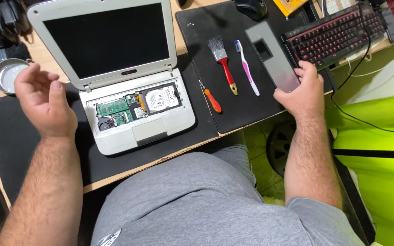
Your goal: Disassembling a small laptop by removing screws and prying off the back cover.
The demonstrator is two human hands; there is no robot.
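Observation:
A small white laptop (pixel 115 64) lies open on a black mat (pixel 19 136), its keyboard removed so a green circuit board, a fan and a silver hard drive (pixel 162 99) show. My left hand (pixel 44 100) hovers left of it, fingers loosely curled and holding nothing. My right hand (pixel 302 91) grips the near end of a flat grey panel (pixel 272 57) that rests on a second black mat (pixel 233 114). Beside the panel lie a pink and white toothbrush (pixel 247 68), a red-handled paintbrush (pixel 223 64) and a small orange screwdriver (pixel 212 99).
A black keyboard with red backlight (pixel 338 34) sits at the far right, its cable trailing off the desk edge. A black mouse (pixel 251 7) is at the top. A round metal dish (pixel 5 75) stands at the left. My lap in grey shorts is below the desk.

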